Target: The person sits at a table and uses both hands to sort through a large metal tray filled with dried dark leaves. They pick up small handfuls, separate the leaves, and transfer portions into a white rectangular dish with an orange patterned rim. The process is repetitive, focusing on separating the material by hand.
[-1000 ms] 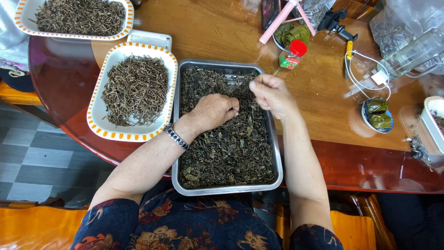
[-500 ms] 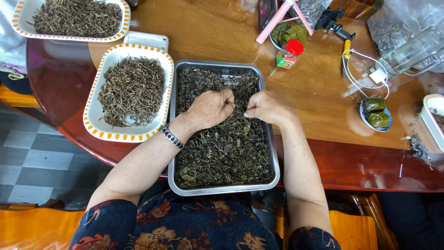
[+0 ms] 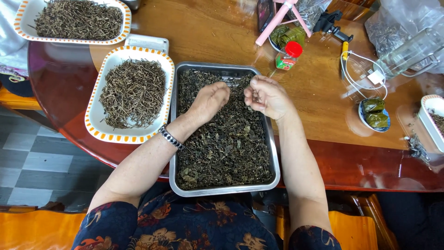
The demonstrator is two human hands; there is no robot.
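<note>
Both hands meet over the far half of the metal tray (image 3: 172, 153) — left hand (image 3: 210, 99) curled, fingers down in the dark dried leaves (image 3: 226, 148); right hand (image 3: 266, 96) just beside, fingertips pinched narrow above them — its long axis runs away from the person

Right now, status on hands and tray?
Left hand down in dark dried leaves. Right hand pinching above rectangular steel tray. Nothing in the way.

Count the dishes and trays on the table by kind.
Metal tray of dark dried leaves, under both hands: 1
Orange-rimmed white dishes of dried stems: 2
Orange-rimmed dish at right edge: 1
Small blue bowl of leaf-wrapped parcels: 1
Total: 5
</note>
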